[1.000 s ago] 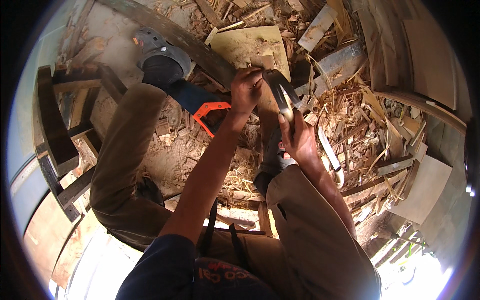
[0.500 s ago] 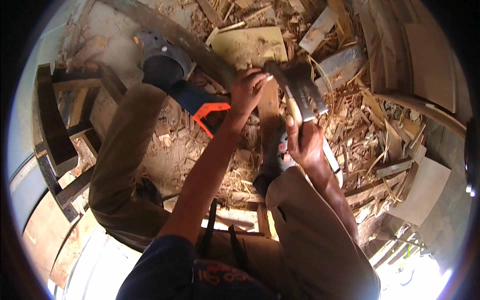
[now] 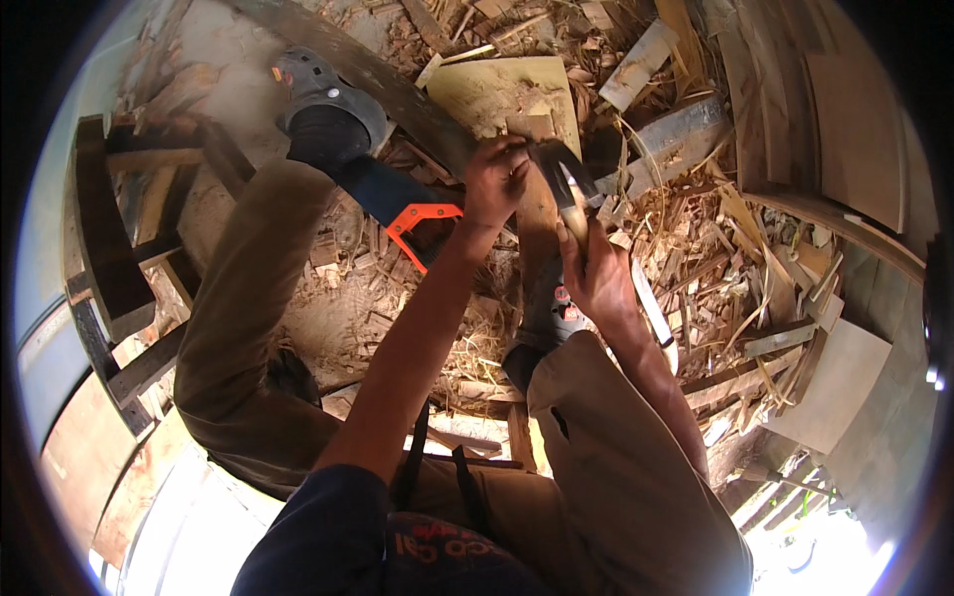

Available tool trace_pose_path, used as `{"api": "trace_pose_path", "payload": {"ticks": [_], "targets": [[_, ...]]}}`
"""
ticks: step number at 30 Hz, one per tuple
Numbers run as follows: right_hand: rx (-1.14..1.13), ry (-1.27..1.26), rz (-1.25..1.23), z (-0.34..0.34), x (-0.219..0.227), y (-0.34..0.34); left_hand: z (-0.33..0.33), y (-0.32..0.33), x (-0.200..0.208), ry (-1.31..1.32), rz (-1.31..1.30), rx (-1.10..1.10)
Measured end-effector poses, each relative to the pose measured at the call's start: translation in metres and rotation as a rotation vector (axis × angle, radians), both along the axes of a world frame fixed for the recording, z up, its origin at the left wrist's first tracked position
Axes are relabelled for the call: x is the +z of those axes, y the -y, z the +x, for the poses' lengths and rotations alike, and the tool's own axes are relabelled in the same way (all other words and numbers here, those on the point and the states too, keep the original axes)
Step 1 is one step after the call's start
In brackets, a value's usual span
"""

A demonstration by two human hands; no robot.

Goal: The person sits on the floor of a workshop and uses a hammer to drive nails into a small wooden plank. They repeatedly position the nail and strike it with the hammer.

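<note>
My right hand (image 3: 599,276) is closed round the pale handle of a claw hammer (image 3: 570,189). Its dark metal head sits just right of my left hand (image 3: 494,187), over a narrow wooden strip (image 3: 538,223). My left hand is closed at the strip's left edge, fingertips pressed together; whatever they pinch is too small or hidden to make out. The strip runs from beside my right shoe (image 3: 550,308) towards a pale yellowish board (image 3: 507,84). A small flat wood piece (image 3: 530,126) lies at its far end.
A handsaw with an orange-edged handle (image 3: 425,214) lies left of my left hand, near my left shoe (image 3: 333,94). A dark wooden frame (image 3: 109,228) stands at the left. Wood chips (image 3: 696,268) and offcuts cover the floor, and boards (image 3: 855,129) lean at the right.
The hammer head, blurred before, has turned and shifted left towards my left hand. The fingers of my left hand have drawn in slightly, and the small wood piece beyond them now shows.
</note>
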State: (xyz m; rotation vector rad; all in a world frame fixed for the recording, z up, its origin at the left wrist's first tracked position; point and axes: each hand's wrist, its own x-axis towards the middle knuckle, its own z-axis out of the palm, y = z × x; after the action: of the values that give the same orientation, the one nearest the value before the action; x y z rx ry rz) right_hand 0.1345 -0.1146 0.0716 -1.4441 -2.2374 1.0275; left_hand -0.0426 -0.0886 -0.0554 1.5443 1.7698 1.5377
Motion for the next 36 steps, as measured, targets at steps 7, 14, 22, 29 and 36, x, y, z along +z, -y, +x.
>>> {"api": "trace_pose_path", "payload": {"ticks": [7, 14, 22, 29, 36], "targets": [[-0.074, -0.047, -0.084, 0.001, 0.026, 0.0, 0.0, -0.002, 0.005, 0.013, -0.058, -0.06], [-0.095, -0.057, -0.045, -0.004, 0.025, 0.001, -0.001, 0.001, 0.002, -0.085, -0.034, -0.011], [-0.01, -0.07, -0.044, 0.004, 0.011, 0.003, -0.001, 0.004, 0.002, -0.017, -0.101, -0.018], [-0.035, 0.026, -0.001, 0.006, -0.005, 0.002, 0.001, 0.001, 0.005, -0.088, 0.023, 0.013], [0.088, -0.036, 0.152, 0.016, -0.009, 0.014, -0.001, 0.005, 0.003, 0.025, -0.116, 0.002]]}}
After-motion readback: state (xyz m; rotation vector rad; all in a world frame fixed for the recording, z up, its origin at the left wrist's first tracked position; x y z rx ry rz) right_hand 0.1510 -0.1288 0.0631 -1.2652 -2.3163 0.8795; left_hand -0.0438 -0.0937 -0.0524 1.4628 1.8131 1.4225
